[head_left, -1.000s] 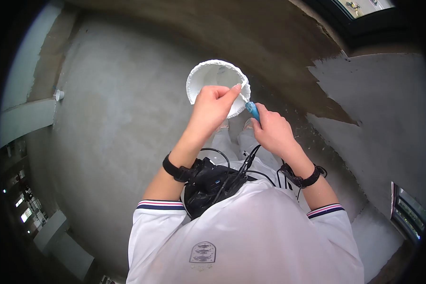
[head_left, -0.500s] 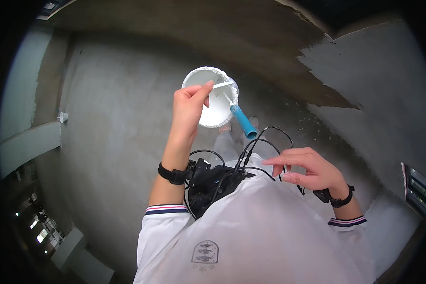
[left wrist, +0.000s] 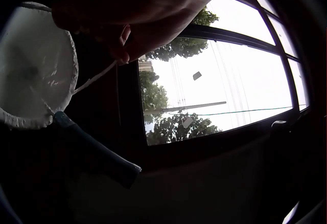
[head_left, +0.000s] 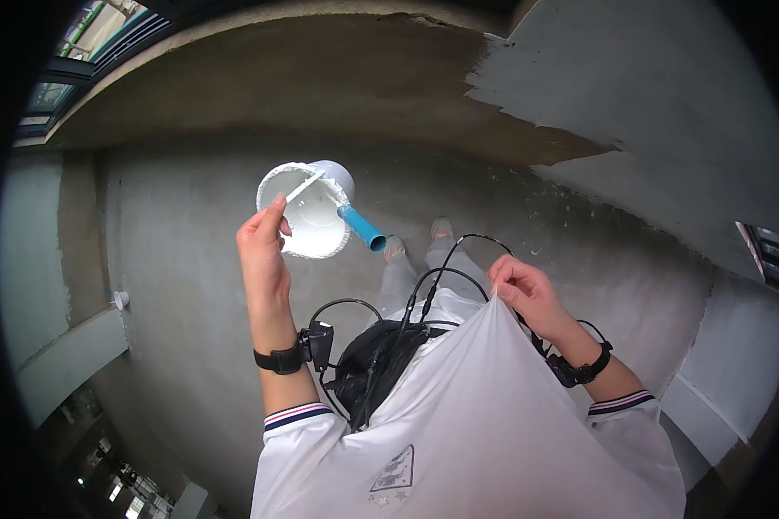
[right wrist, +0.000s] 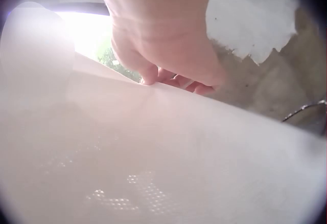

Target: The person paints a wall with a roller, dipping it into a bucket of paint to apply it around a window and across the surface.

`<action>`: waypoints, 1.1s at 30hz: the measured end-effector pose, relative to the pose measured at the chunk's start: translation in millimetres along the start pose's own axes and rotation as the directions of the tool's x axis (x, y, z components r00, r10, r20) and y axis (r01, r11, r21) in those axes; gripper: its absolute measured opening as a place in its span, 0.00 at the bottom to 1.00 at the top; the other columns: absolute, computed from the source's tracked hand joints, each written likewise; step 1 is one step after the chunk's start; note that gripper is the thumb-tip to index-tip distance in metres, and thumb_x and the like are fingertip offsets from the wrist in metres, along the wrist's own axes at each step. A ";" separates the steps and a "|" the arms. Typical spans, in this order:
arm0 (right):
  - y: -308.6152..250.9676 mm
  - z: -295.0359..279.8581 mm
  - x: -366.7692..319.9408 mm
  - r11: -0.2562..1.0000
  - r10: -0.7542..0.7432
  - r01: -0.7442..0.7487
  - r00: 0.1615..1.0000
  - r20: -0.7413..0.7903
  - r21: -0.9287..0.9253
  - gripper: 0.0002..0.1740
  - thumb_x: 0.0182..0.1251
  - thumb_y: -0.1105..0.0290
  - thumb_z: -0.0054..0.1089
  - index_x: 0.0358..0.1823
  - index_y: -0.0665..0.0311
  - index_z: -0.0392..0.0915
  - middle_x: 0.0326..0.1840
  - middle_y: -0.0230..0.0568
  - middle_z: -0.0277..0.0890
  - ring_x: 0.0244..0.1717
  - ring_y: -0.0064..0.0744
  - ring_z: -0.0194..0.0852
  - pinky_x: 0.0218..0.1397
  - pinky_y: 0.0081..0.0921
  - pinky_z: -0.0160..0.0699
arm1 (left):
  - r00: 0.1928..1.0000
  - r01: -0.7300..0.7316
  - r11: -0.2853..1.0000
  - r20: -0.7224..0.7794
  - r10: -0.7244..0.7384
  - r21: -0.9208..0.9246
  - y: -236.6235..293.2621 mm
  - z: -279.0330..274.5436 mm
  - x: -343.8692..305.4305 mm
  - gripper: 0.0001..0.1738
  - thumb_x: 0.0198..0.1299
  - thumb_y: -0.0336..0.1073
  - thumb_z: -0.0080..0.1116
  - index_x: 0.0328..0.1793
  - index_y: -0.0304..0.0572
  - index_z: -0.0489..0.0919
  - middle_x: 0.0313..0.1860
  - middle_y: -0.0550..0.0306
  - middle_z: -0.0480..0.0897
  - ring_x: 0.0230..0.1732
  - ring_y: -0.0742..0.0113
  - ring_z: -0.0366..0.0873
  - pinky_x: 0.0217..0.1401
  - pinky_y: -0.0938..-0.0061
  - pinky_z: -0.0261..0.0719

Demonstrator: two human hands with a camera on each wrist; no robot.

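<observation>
My left hand (head_left: 263, 255) pinches the thin white bail handle (head_left: 304, 187) of a white bucket (head_left: 334, 177). White crust coats the bucket's rim, and the bucket hangs tilted with its mouth toward the head camera. Out over the rim sticks the blue handle (head_left: 362, 228) of a tool; its other end is down inside the bucket. In the left wrist view the strip-like bail (left wrist: 94, 79) runs from the rim to the fingertips. My right hand (head_left: 532, 298) pinches the front of the white shirt (head_left: 511, 398) and pulls it out into a peak, also seen in the right wrist view.
Black cables (head_left: 424, 298) loop from a black waist pouch (head_left: 368, 363) between the arms. Grey floor (head_left: 182, 259) lies around the feet (head_left: 441, 227). A partly coated wall (head_left: 320, 86) rises ahead, with a window (head_left: 86, 69) at upper left.
My right hand has let go of the blue-handled tool, drawn back right and taken hold of the shirt. My left hand and the bucket have moved left in the head view.
</observation>
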State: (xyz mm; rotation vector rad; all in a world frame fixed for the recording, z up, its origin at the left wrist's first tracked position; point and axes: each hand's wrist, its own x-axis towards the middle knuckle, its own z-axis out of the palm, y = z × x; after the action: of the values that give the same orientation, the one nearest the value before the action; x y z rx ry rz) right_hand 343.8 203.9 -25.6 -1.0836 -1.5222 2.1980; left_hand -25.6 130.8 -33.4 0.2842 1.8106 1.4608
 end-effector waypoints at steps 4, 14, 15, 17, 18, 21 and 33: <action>-21.4 -25.0 -2.3 0.999 -0.050 0.050 0.999 0.005 -0.002 0.09 0.74 0.68 0.55 0.41 0.66 0.80 0.47 0.34 0.74 0.52 0.26 0.69 0.58 0.25 0.66 | 0.998 -0.023 1.000 -0.050 0.023 0.000 2.0 2.9 -2.2 0.23 0.64 0.45 0.64 0.18 0.47 0.72 0.16 0.73 0.65 0.21 0.83 0.55 0.27 0.81 0.47; -39.7 -37.5 -71.4 0.962 0.178 0.038 0.664 0.726 -0.271 0.19 0.74 0.61 0.55 0.61 0.59 0.79 0.38 0.37 0.82 0.46 0.27 0.77 0.54 0.28 0.73 | 0.999 0.020 0.996 0.025 -0.022 0.082 41.2 -4.0 -7.0 0.19 0.65 0.45 0.62 0.21 0.51 0.74 0.17 0.74 0.69 0.21 0.84 0.59 0.28 0.81 0.52; -39.8 -42.1 -72.9 0.926 0.296 -0.031 0.677 0.674 -0.376 0.20 0.73 0.59 0.56 0.63 0.57 0.78 0.35 0.37 0.82 0.45 0.28 0.78 0.52 0.30 0.75 | 0.999 0.015 0.996 0.028 -0.018 0.089 46.1 -1.3 -8.1 0.19 0.65 0.45 0.62 0.21 0.51 0.74 0.17 0.74 0.69 0.21 0.84 0.59 0.28 0.81 0.52; -46.9 -36.5 -66.4 0.885 0.330 -0.053 0.773 0.542 -0.463 0.20 0.73 0.59 0.57 0.62 0.56 0.79 0.36 0.36 0.81 0.45 0.29 0.79 0.50 0.31 0.75 | 1.000 -0.006 0.991 0.022 0.003 0.132 53.9 5.1 -5.6 0.18 0.65 0.44 0.62 0.22 0.51 0.76 0.17 0.74 0.69 0.21 0.84 0.59 0.28 0.81 0.52; -50.2 -31.7 -63.6 0.832 0.359 -0.096 0.843 0.400 -0.546 0.19 0.72 0.59 0.57 0.61 0.55 0.80 0.36 0.36 0.80 0.44 0.31 0.79 0.48 0.32 0.76 | 1.000 -0.006 0.991 0.024 0.002 0.134 55.0 6.4 -4.5 0.18 0.65 0.44 0.62 0.22 0.51 0.76 0.17 0.74 0.69 0.21 0.84 0.59 0.28 0.81 0.52; -36.4 -4.9 -65.0 0.743 0.194 0.044 0.941 0.278 -0.667 0.15 0.72 0.61 0.57 0.55 0.56 0.82 0.36 0.34 0.76 0.43 0.33 0.79 0.47 0.33 0.76 | 0.997 -0.056 0.983 0.055 0.047 0.175 58.2 6.6 -3.9 0.17 0.64 0.44 0.62 0.23 0.51 0.77 0.17 0.74 0.69 0.21 0.83 0.59 0.27 0.81 0.51; 11.9 6.1 -57.2 0.737 0.064 0.131 0.963 0.261 -0.663 0.10 0.70 0.61 0.57 0.44 0.57 0.82 0.41 0.34 0.77 0.45 0.38 0.79 0.47 0.34 0.77 | 0.999 0.038 0.995 -0.018 -0.037 0.091 30.8 -6.6 -6.9 0.18 0.66 0.46 0.60 0.22 0.54 0.74 0.19 0.75 0.70 0.25 0.84 0.62 0.34 0.79 0.54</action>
State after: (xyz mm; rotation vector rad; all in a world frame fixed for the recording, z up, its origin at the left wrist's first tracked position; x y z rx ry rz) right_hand 381.4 161.3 -10.5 -0.9195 -2.5735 1.8299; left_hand -34.3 131.5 -2.3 0.2832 1.8897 1.3601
